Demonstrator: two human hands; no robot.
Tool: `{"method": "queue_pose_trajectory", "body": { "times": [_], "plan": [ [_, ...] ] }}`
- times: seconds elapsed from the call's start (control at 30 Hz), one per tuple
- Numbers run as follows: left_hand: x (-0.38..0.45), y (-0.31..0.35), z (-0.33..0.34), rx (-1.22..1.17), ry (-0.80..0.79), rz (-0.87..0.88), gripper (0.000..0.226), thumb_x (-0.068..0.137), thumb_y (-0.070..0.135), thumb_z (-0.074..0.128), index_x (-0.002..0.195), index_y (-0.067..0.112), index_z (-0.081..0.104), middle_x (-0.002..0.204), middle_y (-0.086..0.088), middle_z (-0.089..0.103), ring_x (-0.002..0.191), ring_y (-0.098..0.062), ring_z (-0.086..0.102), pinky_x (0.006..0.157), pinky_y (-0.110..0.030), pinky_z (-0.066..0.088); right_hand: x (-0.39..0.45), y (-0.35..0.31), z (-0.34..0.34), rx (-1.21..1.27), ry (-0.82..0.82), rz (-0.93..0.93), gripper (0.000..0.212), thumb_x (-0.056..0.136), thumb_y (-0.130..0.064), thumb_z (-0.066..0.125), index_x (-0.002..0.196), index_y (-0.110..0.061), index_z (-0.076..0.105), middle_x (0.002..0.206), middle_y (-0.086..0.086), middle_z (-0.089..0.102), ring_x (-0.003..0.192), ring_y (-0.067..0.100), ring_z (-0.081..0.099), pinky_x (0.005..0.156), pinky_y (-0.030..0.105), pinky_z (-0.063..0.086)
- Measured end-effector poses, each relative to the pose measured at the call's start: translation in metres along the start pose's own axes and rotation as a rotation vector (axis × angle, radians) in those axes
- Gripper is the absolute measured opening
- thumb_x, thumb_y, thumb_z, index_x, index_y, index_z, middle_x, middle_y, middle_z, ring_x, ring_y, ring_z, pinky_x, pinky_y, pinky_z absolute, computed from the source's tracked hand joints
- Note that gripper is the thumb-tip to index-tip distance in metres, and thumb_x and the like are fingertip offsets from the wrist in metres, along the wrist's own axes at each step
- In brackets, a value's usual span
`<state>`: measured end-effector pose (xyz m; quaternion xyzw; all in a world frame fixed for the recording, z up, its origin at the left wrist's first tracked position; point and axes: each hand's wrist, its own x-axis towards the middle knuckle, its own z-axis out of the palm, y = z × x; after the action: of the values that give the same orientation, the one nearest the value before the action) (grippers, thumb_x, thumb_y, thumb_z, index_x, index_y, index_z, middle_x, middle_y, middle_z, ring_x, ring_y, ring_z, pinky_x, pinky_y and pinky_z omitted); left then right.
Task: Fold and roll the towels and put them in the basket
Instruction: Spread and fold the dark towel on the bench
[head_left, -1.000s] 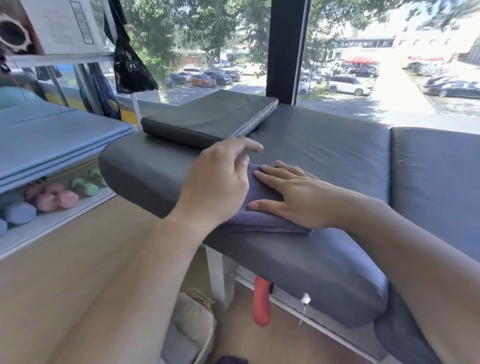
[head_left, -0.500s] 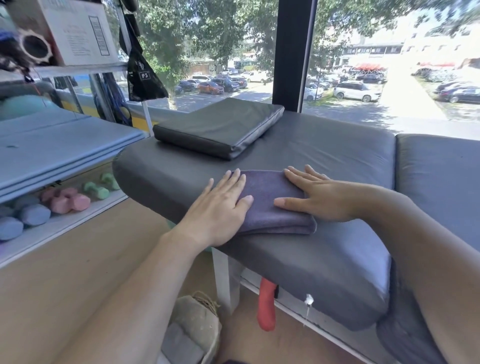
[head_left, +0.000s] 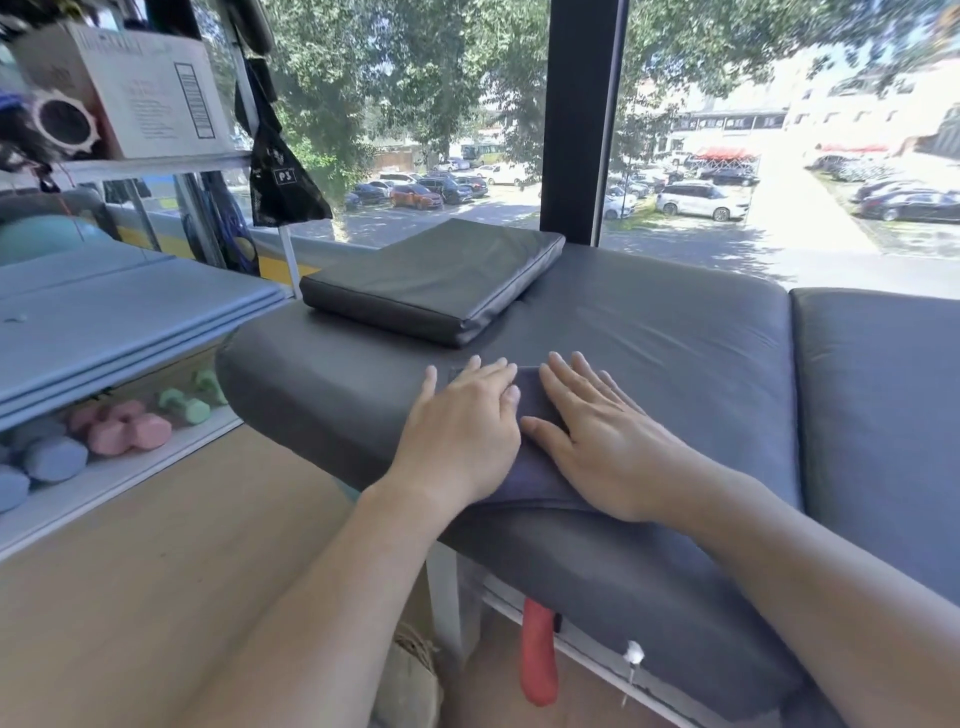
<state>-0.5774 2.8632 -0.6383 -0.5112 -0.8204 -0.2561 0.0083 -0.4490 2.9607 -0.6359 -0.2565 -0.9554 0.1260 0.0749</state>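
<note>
Folded towel (head_left: 527, 467) lengthwise away from viewer, left hand (head_left: 460, 434), right hand (head_left: 605, 447) — flat, grip released

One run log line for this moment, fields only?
stage: flattening | towel: folded, on bench | left hand: flat on towel | right hand: flat on towel

1. You have strong daylight entering through the window (head_left: 779, 156) ahead; the street outside is overexposed, near white at upper right.
2. Soft sheen lies across the grey cushion (head_left: 649, 332).
3. Your forearms blur slightly at the bottom edge.
4. Wide-angle bending shows in the window post (head_left: 582, 119) and the frame edges.
</note>
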Motion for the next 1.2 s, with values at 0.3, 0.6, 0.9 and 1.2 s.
{"method": "queue_pose_trajectory", "body": {
  "times": [0.3, 0.6, 0.9, 1.2],
  "plan": [
    [0.012, -0.013, 0.007, 0.158, -0.190, -0.105, 0.058, 0.107, 0.039, 0.022, 0.162, 0.021, 0.013, 0.169, 0.011, 0.003, 0.155, -0.006, -0.002, 0.126, -0.044, -0.004, -0.003, -0.004, 0.010, -0.111, -0.021, 0.061, 0.077, 0.103, -0.061, 0.017, 0.162, -0.017, -0.005, 0.170, -0.002, -0.010, 0.155, 0.016, -0.014, 0.127, 0.036, -0.004],
    [0.016, -0.017, 0.008, 0.071, -0.098, -0.103, 0.053, 0.107, 0.040, 0.030, 0.158, 0.024, 0.030, 0.166, 0.011, 0.022, 0.154, -0.007, 0.012, 0.126, -0.041, 0.004, 0.003, -0.001, 0.004, -0.021, -0.105, 0.096, 0.076, 0.103, -0.061, 0.022, 0.162, -0.021, -0.004, 0.170, -0.005, -0.009, 0.156, 0.015, -0.012, 0.126, 0.036, -0.003],
    [0.012, -0.029, -0.003, 0.043, -0.033, -0.228, 0.070, 0.101, 0.060, 0.033, 0.158, 0.018, 0.031, 0.165, 0.003, 0.027, 0.155, -0.019, 0.012, 0.126, -0.038, 0.009, -0.007, 0.022, -0.043, 0.077, 0.249, 0.358, 0.080, 0.084, -0.086, 0.037, 0.143, -0.032, 0.048, 0.138, -0.001, 0.059, 0.132, 0.024, 0.049, 0.101, 0.042, 0.041],
    [0.016, -0.027, 0.000, 0.159, -0.089, -0.307, 0.075, 0.101, 0.060, 0.023, 0.161, 0.015, 0.018, 0.169, 0.003, 0.011, 0.156, -0.021, -0.001, 0.126, -0.046, -0.002, -0.013, 0.014, -0.039, 0.136, -0.065, 0.313, 0.069, 0.064, -0.083, 0.069, 0.066, -0.016, 0.053, 0.068, -0.002, 0.056, 0.065, 0.020, 0.053, 0.061, 0.032, 0.041]
  ]
}}
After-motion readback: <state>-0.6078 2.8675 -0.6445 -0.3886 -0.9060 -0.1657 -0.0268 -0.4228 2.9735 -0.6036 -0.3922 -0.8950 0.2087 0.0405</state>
